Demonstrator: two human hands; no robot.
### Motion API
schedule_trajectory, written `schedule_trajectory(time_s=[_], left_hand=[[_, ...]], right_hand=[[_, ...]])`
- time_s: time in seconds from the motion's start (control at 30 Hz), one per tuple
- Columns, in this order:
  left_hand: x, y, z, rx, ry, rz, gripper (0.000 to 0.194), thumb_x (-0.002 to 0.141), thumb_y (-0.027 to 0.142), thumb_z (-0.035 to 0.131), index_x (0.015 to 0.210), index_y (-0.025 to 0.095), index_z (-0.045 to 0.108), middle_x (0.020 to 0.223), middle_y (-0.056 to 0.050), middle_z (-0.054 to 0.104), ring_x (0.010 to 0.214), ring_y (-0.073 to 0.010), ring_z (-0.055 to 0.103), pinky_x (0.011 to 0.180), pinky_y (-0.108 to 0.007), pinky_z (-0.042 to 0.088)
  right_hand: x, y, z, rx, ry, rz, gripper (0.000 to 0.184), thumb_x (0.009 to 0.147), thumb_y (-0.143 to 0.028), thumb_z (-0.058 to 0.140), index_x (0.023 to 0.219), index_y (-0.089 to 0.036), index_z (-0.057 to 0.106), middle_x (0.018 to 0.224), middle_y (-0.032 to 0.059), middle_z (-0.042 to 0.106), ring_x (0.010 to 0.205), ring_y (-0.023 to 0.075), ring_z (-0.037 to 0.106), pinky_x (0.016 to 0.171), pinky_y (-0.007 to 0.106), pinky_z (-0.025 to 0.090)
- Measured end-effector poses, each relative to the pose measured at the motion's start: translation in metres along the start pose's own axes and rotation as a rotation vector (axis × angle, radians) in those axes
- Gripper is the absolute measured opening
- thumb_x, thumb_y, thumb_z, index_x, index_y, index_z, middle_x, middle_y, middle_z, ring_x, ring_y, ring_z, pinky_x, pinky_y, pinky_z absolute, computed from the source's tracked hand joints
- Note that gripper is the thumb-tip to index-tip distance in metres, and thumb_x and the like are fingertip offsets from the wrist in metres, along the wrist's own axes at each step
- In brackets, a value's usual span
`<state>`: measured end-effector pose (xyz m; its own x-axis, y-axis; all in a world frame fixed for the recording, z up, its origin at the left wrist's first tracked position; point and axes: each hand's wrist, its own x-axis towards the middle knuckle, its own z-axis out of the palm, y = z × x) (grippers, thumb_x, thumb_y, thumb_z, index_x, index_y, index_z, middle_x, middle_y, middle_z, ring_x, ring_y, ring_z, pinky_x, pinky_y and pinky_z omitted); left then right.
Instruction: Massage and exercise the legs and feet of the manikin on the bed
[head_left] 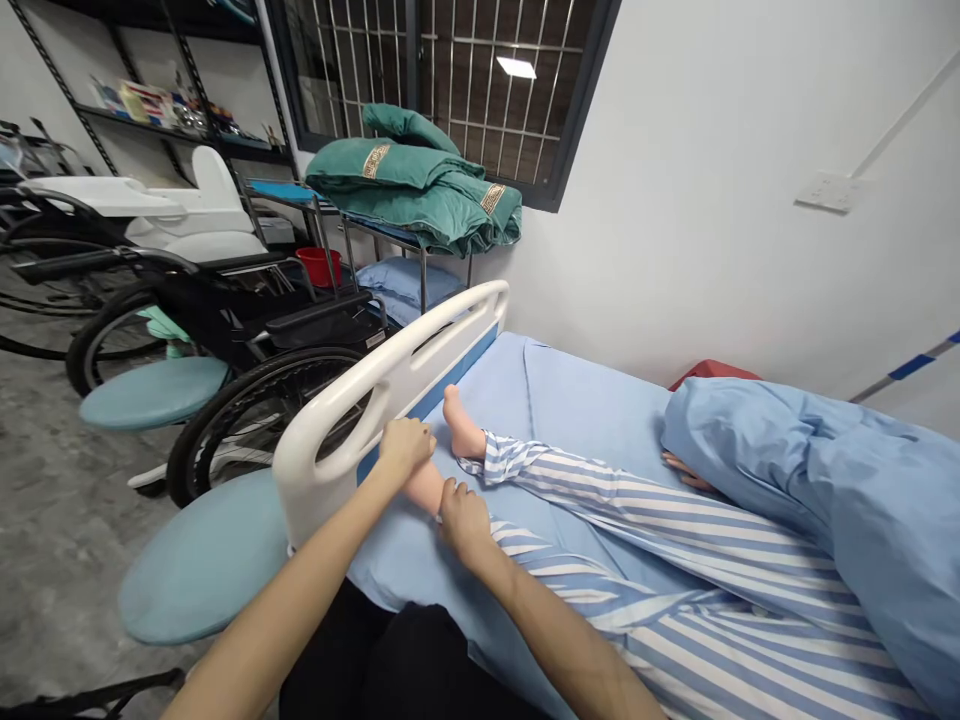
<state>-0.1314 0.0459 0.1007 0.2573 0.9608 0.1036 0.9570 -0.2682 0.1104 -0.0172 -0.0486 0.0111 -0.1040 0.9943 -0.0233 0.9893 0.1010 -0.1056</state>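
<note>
A care manikin lies on a bed with a light blue sheet [585, 400], dressed in blue-and-white striped pyjama trousers [637, 510]. My left hand [406, 447] is closed around the manikin's near foot [424, 487], close to the white footboard [390, 375]. My right hand [463, 518] grips the ankle of the same leg at the trouser cuff. The manikin's other bare foot [459, 425] points up just beyond my hands. A blue quilt [825, 480] is bunched over the manikin's upper body at the right.
A black wheelchair [247, 350] stands left of the bed, with two round teal stools [154, 392] on the grey floor. Folded green blankets [420, 190] lie on a metal trolley by the barred window. Shelves and a white commode chair are at the far left.
</note>
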Motion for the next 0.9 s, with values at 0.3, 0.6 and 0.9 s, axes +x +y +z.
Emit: schedule_trajectory(time_s=[0.3,0.6,0.9], left_hand=[[-0.044,-0.013,0.035,-0.147,0.372,-0.232,0.042,0.097,0.039,0.029,0.095,0.018,0.066,0.099,-0.013,0.07,0.099,-0.0248,0.061,0.082,-0.032,0.043],[-0.047,-0.027,-0.01,-0.05,0.105,-0.135,0.033,0.093,0.035,0.037,0.095,0.021,0.067,0.094,-0.012,0.072,0.085,-0.0261,0.067,0.071,-0.035,0.046],[0.02,0.033,-0.008,-0.153,0.117,-0.004,0.018,0.081,0.02,0.055,0.097,0.014,0.061,0.104,-0.018,0.067,0.103,-0.0299,0.062,0.087,-0.041,0.048]], right_hand=[[-0.011,-0.005,-0.015,0.024,0.008,0.033,0.051,0.076,-0.019,0.067,0.125,-0.02,0.051,0.11,0.0183,0.065,0.094,0.0286,0.066,0.077,0.034,0.053],[0.003,0.014,-0.047,0.101,-0.102,-0.128,0.054,0.077,-0.052,0.063,0.112,-0.011,0.06,0.111,0.0176,0.066,0.105,0.033,0.061,0.085,0.04,0.049],[0.092,0.072,-0.08,-0.016,-0.005,-0.019,0.055,0.071,-0.04,0.072,0.117,-0.014,0.056,0.122,0.0179,0.061,0.116,0.0299,0.054,0.092,0.039,0.044]])
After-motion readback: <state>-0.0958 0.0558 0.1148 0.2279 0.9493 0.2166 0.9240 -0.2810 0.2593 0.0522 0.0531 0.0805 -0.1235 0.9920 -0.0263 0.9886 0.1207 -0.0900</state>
